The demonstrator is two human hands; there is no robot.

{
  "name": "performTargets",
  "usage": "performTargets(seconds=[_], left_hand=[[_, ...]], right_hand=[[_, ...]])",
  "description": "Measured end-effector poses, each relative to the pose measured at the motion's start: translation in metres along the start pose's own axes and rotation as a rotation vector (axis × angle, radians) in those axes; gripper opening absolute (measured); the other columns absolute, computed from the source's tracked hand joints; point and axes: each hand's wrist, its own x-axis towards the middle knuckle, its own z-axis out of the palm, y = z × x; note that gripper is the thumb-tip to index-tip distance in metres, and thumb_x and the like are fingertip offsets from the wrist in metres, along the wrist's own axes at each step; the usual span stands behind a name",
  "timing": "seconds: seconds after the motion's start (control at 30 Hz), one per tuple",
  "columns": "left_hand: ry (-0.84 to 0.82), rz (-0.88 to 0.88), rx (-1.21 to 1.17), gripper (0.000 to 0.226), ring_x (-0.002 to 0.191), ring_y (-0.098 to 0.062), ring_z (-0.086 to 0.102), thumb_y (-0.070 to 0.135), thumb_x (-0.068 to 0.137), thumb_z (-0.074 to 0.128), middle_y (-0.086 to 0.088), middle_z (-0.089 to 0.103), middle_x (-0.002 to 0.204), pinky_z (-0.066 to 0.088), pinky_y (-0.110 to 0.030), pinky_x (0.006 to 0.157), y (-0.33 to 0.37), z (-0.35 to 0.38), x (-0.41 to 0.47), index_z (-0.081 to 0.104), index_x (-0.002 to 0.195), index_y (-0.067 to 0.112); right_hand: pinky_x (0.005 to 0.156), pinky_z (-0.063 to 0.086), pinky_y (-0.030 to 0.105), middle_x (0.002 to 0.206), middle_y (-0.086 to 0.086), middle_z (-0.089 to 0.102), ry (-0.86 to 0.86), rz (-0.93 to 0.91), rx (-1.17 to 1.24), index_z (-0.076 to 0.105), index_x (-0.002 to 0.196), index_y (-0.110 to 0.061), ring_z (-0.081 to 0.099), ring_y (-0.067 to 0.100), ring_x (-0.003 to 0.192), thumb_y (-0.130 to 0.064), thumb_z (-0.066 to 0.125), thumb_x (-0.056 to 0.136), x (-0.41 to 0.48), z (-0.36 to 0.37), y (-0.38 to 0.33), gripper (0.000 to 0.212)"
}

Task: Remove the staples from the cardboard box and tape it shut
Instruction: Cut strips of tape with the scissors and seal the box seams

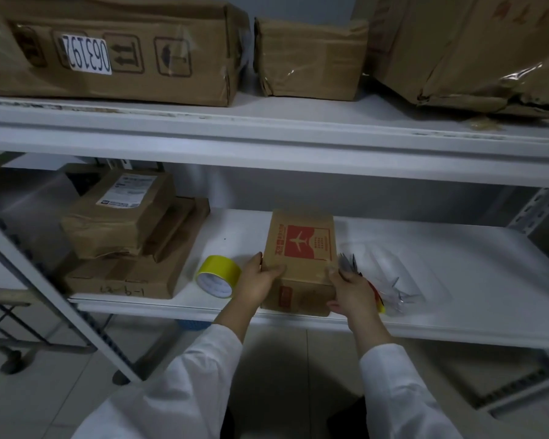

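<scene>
Both my hands are on the cardboard box (pixel 299 248), which sits on the lower shelf (pixel 457 280) close to its front edge, its long side running away from me. A red panel with a white aeroplane is printed on its top face, and a smaller red mark shows on the face turned toward me.

My left hand (pixel 260 282) holds the near left corner of the box. The thumb lies flat across the top face, and the fingers are curled against the left side. My right hand (pixel 351 291) holds the near right corner the same way, thumb on top and fingers wrapped round the front edge. So the fingers of both hands are closed on the box and grip nothing else. White sleeves cover both forearms.

Just beside my left hand a roll of yellow tape (pixel 217 275) lies tilted on the shelf, its white core facing me. It is close to the box but not touching it.

On the other side, partly hidden behind my right hand, is a tool with a red and yellow handle (pixel 377 296). Grey metal points stick up just beyond my knuckles — I cannot tell exactly what it is. Next to it lies clear plastic packaging (pixel 396 277).

Further left on the same shelf stands a stack of brown parcels (pixel 124 236), the top one carrying a white label. The upper shelf (pixel 267 131) holds three larger brown cartons (pixel 114 49), taped and rather crumpled.
</scene>
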Motion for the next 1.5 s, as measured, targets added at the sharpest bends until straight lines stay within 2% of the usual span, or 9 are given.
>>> performTargets(seconds=[0.17, 0.27, 0.33, 0.53, 0.7, 0.93, 1.2, 1.33, 1.5], left_hand=[[0.802, 0.286, 0.608, 0.053, 0.126, -0.037, 0.040, 0.038, 0.082, 0.061, -0.016, 0.045, 0.137, 0.034, -0.049, 0.100, -0.004, -0.027, -0.005, 0.052, 0.128, 0.013], [0.644, -0.245, 0.393, 0.088, 0.139, -0.042, 0.016, 0.051, 0.077, 0.066, -0.020, 0.016, 0.152, 0.019, -0.054, 0.111, -0.004, -0.054, 0.008, 0.017, 0.147, 0.030], [0.477, -0.360, 0.229, 0.102, 0.138, -0.041, 0.019, 0.047, 0.071, 0.074, -0.020, 0.017, 0.151, 0.022, -0.053, 0.112, -0.008, -0.059, 0.013, 0.009, 0.148, 0.034], [0.338, -0.102, 0.329, 0.083, 0.125, -0.032, 0.039, 0.010, 0.068, 0.079, -0.016, 0.031, 0.142, 0.036, -0.032, 0.102, -0.017, -0.047, 0.010, 0.037, 0.139, 0.019], [0.418, -0.194, 0.301, 0.082, 0.120, -0.032, 0.043, 0.023, 0.066, 0.080, -0.020, 0.046, 0.130, 0.040, -0.034, 0.096, -0.017, -0.051, 0.014, 0.039, 0.136, 0.023], [0.463, -0.320, 0.243, 0.067, 0.124, -0.044, 0.037, 0.050, 0.087, 0.055, -0.021, 0.030, 0.137, 0.036, -0.047, 0.101, -0.013, -0.039, 0.017, 0.028, 0.141, 0.022], [0.490, -0.335, 0.261, 0.073, 0.135, -0.042, 0.028, 0.049, 0.092, 0.044, -0.019, 0.024, 0.150, 0.023, -0.055, 0.111, -0.016, -0.037, 0.017, 0.004, 0.148, 0.025], [0.485, -0.359, 0.319, 0.068, 0.145, -0.036, -0.003, 0.051, 0.094, 0.037, -0.013, 0.004, 0.158, 0.002, -0.055, 0.116, -0.007, -0.035, 0.015, 0.007, 0.149, 0.025], [0.504, -0.212, 0.369, 0.064, 0.146, -0.033, -0.004, 0.048, 0.097, 0.033, -0.011, 0.011, 0.158, 0.000, -0.048, 0.117, 0.013, -0.035, 0.010, 0.015, 0.149, 0.016]], right_hand=[[0.085, 0.055, 0.046, 0.077, -0.010, 0.054, -0.009, -0.046, -0.078, 0.052, 0.133, -0.019, 0.066, 0.033, 0.084, -0.040, 0.044, 0.097, 0.002, 0.001, 0.002, 0.042], [0.085, 0.055, 0.048, 0.077, -0.008, 0.053, -0.006, -0.040, -0.082, 0.052, 0.132, -0.019, 0.066, 0.033, 0.085, -0.041, 0.044, 0.097, 0.004, 0.001, 0.003, 0.042], [0.086, 0.055, 0.047, 0.083, -0.006, 0.054, -0.008, -0.035, -0.073, 0.052, 0.132, -0.019, 0.067, 0.032, 0.085, -0.040, 0.045, 0.097, 0.004, 0.002, 0.003, 0.042], [0.086, 0.055, 0.046, 0.097, -0.002, 0.056, -0.021, -0.013, -0.073, 0.051, 0.134, -0.020, 0.067, 0.030, 0.083, -0.038, 0.047, 0.096, 0.006, 0.002, 0.003, 0.042], [0.086, 0.055, 0.045, 0.098, -0.002, 0.056, -0.028, -0.024, -0.084, 0.052, 0.134, -0.019, 0.067, 0.029, 0.082, -0.038, 0.048, 0.096, 0.008, 0.005, 0.002, 0.043], [0.084, 0.056, 0.042, 0.121, 0.003, 0.061, -0.082, -0.035, -0.172, 0.048, 0.137, -0.020, 0.068, 0.026, 0.083, -0.041, 0.046, 0.096, 0.012, 0.017, -0.001, 0.046], [0.082, 0.057, 0.039, 0.124, 0.004, 0.060, -0.044, -0.031, -0.210, 0.046, 0.138, -0.021, 0.067, 0.022, 0.081, -0.045, 0.047, 0.094, 0.013, 0.020, -0.001, 0.050], [0.084, 0.057, 0.042, 0.129, 0.006, 0.057, -0.036, -0.019, -0.210, 0.041, 0.141, -0.020, 0.067, 0.025, 0.089, -0.050, 0.045, 0.093, 0.013, 0.021, 0.001, 0.056], [0.089, 0.049, 0.034, 0.121, 0.011, 0.061, 0.110, -0.075, -0.276, 0.055, 0.125, -0.014, 0.060, 0.029, 0.107, -0.042, 0.037, 0.098, 0.016, 0.013, 0.005, 0.043]])
